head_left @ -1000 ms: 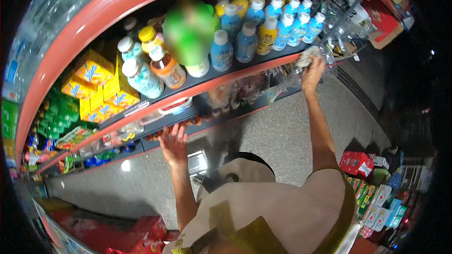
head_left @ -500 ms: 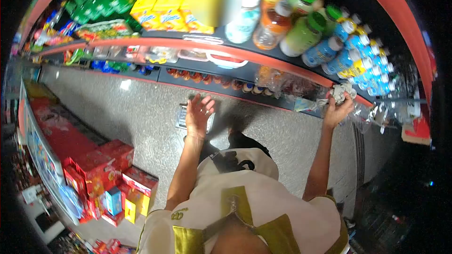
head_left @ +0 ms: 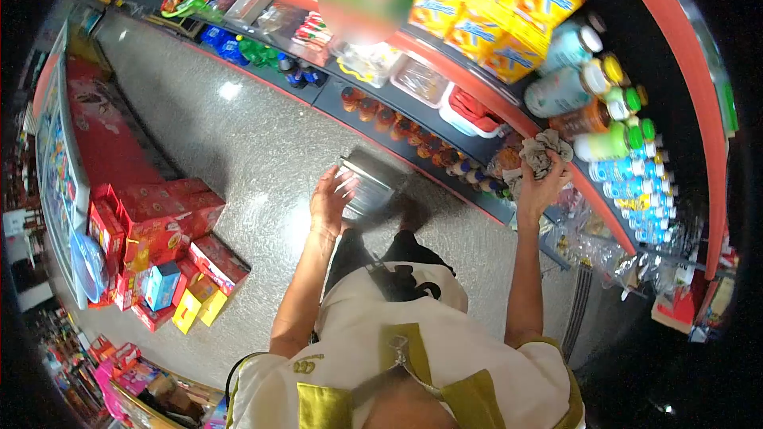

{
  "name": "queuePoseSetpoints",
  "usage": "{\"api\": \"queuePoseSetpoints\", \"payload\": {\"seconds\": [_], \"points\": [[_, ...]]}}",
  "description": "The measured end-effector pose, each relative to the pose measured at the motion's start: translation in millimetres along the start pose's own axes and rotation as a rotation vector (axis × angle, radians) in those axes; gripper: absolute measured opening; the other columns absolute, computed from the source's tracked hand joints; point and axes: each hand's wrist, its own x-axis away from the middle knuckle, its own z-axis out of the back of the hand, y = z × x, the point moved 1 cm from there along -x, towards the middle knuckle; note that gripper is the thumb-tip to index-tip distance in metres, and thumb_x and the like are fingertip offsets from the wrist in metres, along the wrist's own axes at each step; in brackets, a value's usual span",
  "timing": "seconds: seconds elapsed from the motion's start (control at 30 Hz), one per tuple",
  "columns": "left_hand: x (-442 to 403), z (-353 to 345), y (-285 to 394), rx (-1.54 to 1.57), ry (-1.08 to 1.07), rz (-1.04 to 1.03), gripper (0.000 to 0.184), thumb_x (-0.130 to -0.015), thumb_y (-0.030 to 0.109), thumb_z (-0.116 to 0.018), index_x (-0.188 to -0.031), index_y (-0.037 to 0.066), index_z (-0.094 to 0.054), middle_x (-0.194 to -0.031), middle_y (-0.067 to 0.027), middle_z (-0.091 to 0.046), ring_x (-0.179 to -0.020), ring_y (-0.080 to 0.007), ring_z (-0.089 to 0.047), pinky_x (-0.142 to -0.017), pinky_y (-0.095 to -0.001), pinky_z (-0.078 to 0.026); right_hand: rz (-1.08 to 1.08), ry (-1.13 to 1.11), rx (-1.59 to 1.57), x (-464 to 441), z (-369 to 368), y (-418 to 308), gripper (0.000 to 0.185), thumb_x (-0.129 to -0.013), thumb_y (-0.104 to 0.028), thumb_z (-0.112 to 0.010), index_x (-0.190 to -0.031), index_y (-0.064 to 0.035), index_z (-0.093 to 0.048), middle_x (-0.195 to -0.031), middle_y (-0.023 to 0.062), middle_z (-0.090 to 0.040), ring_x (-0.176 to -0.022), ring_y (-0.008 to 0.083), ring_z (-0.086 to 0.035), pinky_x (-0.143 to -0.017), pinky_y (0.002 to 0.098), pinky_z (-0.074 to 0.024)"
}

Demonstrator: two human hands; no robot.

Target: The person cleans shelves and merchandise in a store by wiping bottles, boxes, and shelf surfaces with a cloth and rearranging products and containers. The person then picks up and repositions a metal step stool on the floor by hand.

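Note:
A crumpled grey cloth [head_left: 545,151] is gripped by my right hand [head_left: 542,189] and lies against the red front edge of the shelf [head_left: 592,191]. Just beyond the cloth are drink bottles, among them an orange one [head_left: 580,122] and a green-capped one [head_left: 606,143]. My left hand [head_left: 330,200] hangs over the floor with its fingers apart and nothing in it. Below and beside it on the floor is a flat shiny object [head_left: 367,186]. Yellow boxes [head_left: 486,12] stand on the upper shelf.
A lower shelf holds a white tray with red contents [head_left: 474,111] and a row of small brown-topped bottles [head_left: 397,129]. Red cartons [head_left: 171,218] are stacked on the floor at the left. Clear plastic packaging [head_left: 584,242] hangs near the shelf's right end.
The view has swung left along the shelves. My right hand, still holding the cloth, has moved along the shelf edge from beside the blue bottles toward the yellow boxes.

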Motion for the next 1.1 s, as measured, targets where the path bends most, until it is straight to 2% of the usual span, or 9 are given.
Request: {"api": "queuePoseSetpoints", "payload": {"seconds": [0.1, 0.23, 0.4, 0.6, 0.77, 1.0, 1.03, 1.1], "points": [[-1, 33, 23, 0.059, 0.027, -0.042, 0.046, -0.092, 0.033, -0.055, -0.127, 0.005, -0.044, -0.113, -0.0149, -0.059, -0.096, -0.0260, -0.061, -0.076, -0.0337, -0.048, 0.067, 0.005, -0.045, -2, -23, -34, 0.050, -0.070, -0.004, -0.073, -0.116, -0.0067, -0.052, -0.107, 0.0167, -0.040, -0.103, 0.0346, -0.044, -0.092, 0.0421, -0.0360], [-6, 73, 51, 0.071, 0.100, -0.082, 0.040, -0.092, 0.031, -0.056, -0.122, 0.005, -0.047, -0.108, -0.0143, -0.061, -0.092, -0.0254, -0.063, -0.074, -0.0324, -0.049, 0.078, 0.010, 0.083, -6, -46, -56, 0.050, -0.068, -0.004, -0.075, -0.114, -0.0076, -0.054, -0.107, 0.0157, -0.041, -0.105, 0.0345, -0.045, -0.092, 0.0415, -0.0369], [-10, 114, 73, 0.051, 0.118, -0.058, 0.037, -0.093, 0.028, -0.051, -0.124, 0.007, -0.046, -0.111, -0.0125, -0.060, -0.098, -0.0259, -0.061, -0.082, -0.0355, -0.047, 0.069, 0.002, 0.064, -9, -54, -57, 0.054, -0.065, -0.003, -0.076, -0.115, -0.0104, -0.055, -0.106, 0.0156, -0.041, -0.103, 0.0337, -0.046, -0.092, 0.0392, -0.0381], [-21, 155, 83, 0.004, 0.114, -0.019, 0.037, -0.093, 0.028, -0.051, -0.123, 0.007, -0.047, -0.108, -0.0123, -0.062, -0.095, -0.0247, -0.061, -0.080, -0.0355, -0.048, 0.029, -0.073, 0.189, -21, -49, -41, 0.056, -0.068, -0.012, -0.076, -0.119, -0.0143, -0.054, -0.109, 0.0198, -0.043, -0.103, 0.0362, -0.047, -0.093, 0.0403, -0.0380], [-27, 176, 92, -0.029, 0.129, -0.006, 0.036, -0.094, 0.029, -0.049, -0.122, 0.007, -0.049, -0.106, -0.0115, -0.063, -0.092, -0.0217, -0.062, -0.078, -0.0331, -0.048, -0.016, -0.085, 0.220, -27, -48, -43, 0.054, -0.066, -0.012, -0.077, -0.115, -0.0116, -0.055, -0.109, 0.0193, -0.042, -0.100, 0.0373, -0.049, -0.092, 0.0404, -0.0390], [-21, 207, 104, -0.047, 0.113, -0.109, 0.036, -0.093, 0.029, -0.051, -0.121, 0.006, -0.050, -0.101, -0.0099, -0.064, -0.086, -0.0197, -0.062, -0.076, -0.0322, -0.048, -0.008, -0.192, 0.241, -23, -48, -64, 0.054, -0.065, -0.017, -0.075, -0.116, -0.0124, -0.055, -0.107, 0.0204, -0.046, -0.100, 0.0370, -0.050, -0.091, 0.0399, -0.0399], [-17, 210, 105, -0.015, 0.149, -0.116, 0.030, -0.093, 0.025, -0.052, -0.117, 0.006, -0.053, -0.097, -0.0094, -0.065, -0.082, -0.0176, -0.063, -0.072, -0.0299, -0.049, 0.100, -0.218, 0.238, -16, -52, -69, 0.051, -0.066, -0.015, -0.074, -0.114, -0.0120, -0.055, -0.105, 0.0198, -0.046, -0.099, 0.0361, -0.050, -0.090, 0.0396, -0.0404], [-9, 219, 100, -0.043, 0.204, -0.108, 0.030, -0.093, 0.026, -0.052, -0.117, 0.006, -0.053, -0.097, -0.0093, -0.065, -0.081, -0.0172, -0.063, -0.072, -0.0298, -0.050, 0.234, -0.375, 0.187, 4, -68, -76, 0.050, -0.066, -0.014, -0.073, -0.113, -0.0096, -0.054, -0.104, 0.0161, -0.047, -0.099, 0.0328, -0.051, -0.090, 0.0379, -0.0408]]}}
